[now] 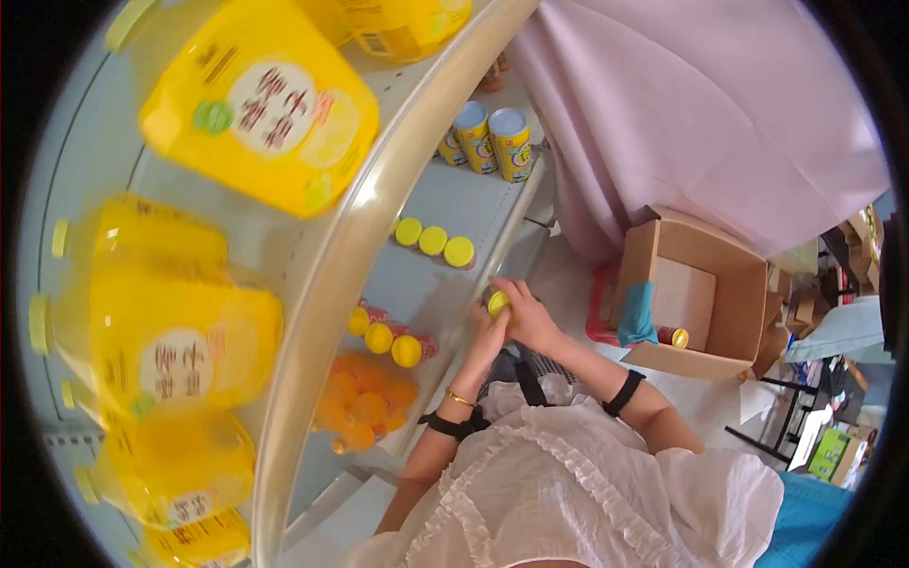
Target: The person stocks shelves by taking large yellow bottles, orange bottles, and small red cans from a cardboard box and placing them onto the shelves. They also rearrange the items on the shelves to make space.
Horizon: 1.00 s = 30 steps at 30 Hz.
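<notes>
Both of my hands are closed around a small yellow-lidded container (498, 303), held in front of my body beside the lower shelf. My left hand (486, 333), with a gold bracelet at its wrist, grips it from the left. My right hand (530, 320) wraps it from the right, and the fingers hide most of its body. Nearest on the shelf are a row of yellow-lidded containers (433, 240) and another row with reddish labels (381, 338). An open cardboard box (737, 317) stands to the right, with one yellow-lidded container (673, 337) lying inside.
Large yellow drink bottles (189, 350) fill the upper shelf at left, behind its curved edge (355, 213). Yellow cans (510, 145) stand at the lower shelf's far end. Orange bottles (365, 402) stand near me. A pink cloth (682, 114) hangs behind the box.
</notes>
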{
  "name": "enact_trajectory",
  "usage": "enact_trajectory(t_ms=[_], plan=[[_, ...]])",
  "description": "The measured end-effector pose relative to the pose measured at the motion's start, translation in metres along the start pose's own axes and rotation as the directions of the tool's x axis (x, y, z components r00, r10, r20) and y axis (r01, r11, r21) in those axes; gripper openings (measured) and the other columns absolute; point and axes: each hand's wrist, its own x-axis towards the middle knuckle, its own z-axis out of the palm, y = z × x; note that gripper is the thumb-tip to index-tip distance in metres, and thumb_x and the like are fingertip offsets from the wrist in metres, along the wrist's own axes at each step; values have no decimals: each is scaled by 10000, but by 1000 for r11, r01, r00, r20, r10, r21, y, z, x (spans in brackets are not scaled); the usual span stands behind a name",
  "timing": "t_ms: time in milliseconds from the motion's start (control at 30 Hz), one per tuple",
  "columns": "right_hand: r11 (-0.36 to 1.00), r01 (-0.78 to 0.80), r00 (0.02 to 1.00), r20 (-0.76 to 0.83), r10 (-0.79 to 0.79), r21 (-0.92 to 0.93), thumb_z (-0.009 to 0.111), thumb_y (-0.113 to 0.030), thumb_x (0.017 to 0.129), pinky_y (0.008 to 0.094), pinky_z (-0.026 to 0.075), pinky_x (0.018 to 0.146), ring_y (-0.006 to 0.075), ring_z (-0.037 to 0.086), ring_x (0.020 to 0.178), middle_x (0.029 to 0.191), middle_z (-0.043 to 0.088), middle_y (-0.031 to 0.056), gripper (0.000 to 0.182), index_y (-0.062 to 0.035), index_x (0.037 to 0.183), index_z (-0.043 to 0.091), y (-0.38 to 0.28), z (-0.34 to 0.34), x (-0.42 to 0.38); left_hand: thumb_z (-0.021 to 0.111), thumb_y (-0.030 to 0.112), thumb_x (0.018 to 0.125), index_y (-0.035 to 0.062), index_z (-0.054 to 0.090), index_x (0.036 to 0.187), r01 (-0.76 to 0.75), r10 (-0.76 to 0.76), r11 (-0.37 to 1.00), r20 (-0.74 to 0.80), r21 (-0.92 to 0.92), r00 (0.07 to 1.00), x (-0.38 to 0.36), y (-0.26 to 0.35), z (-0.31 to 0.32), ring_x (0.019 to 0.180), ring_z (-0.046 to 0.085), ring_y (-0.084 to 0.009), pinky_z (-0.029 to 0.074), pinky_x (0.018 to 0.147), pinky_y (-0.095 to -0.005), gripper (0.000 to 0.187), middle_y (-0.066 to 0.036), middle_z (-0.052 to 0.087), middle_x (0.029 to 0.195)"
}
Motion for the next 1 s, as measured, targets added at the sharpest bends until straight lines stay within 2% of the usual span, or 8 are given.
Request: enact_trajectory(t_ms=[167,333,400,567,633,767,933,1000], plan=[[1000,30,994,-102,-31,-6,652,-60,714,482,489,784,437,557,953,1175,462,180,547,-125,1203,413,39,5,68,541,266,890,-90,336,1294,-232,258,905,-26,358,966,64,8,-9,1197,420,-422,351,993,-441,576,-326,410,1265],[994,96,992,-75,-100,-57,672,-35,675,482,496,792,455,567,930,1188,443,207,574,-116,1194,439,60,-7,141,523,173,895,-45,368,1311,-123,124,954,13,273,992,125,34,-17,1210,422,-395,324,1025,-438,494,-261,454,1270],[984,-49,993,100,67,-169,706,-35,634,469,500,812,453,570,956,1192,438,210,643,-138,1212,443,70,-6,166,543,151,873,-32,429,1262,-87,102,965,-45,246,994,145,54,-36,1189,437,-386,325,1026,-432,445,-238,465,1267],[961,-93,945,282,167,-259,800,-78,560,438,502,848,419,550,1049,1302,404,182,775,-173,1243,446,94,5,197,570,137,839,-19,468,1238,68,221,663,-282,746,934,213,73,-106,1199,426,-361,323,1038,-433,441,-202,483,1261],[955,-108,909,362,208,-277,826,-96,539,432,493,876,406,534,1090,1344,385,172,829,-185,1268,441,99,8,207,635,182,801,-18,457,1261,328,317,339,-435,882,843,243,47,-130,1274,358,-364,300,1054,-481,532,-244,442,1303],[970,-41,879,453,149,-239,848,-112,522,433,435,963,381,492,1159,1395,347,157,952,-213,1351,392,110,23,213,689,236,738,-13,465,1233,616,116,435,-720,656,684,271,30,-156,1255,346,-350,295,1035,-505,598,-264,439,1270],[961,-12,828,537,164,-275,849,-125,530,432,410,995,357,466,1207,1387,356,184,1012,-225,1402,345,104,22,221,700,313,684,-16,534,1057,249,79,742,-451,622,889,321,-101,-299,922,582,-331,438,871,-425,524,-177,606,977],[953,-28,798,567,203,-301,861,-163,522,436,405,998,356,461,1217,1389,354,194,1043,-224,1415,326,106,23,223,715,319,682,-24,533,1061,219,282,605,-463,766,840,295,-14,-218,900,584,-342,440,854,-432,543,-184,606,960]])
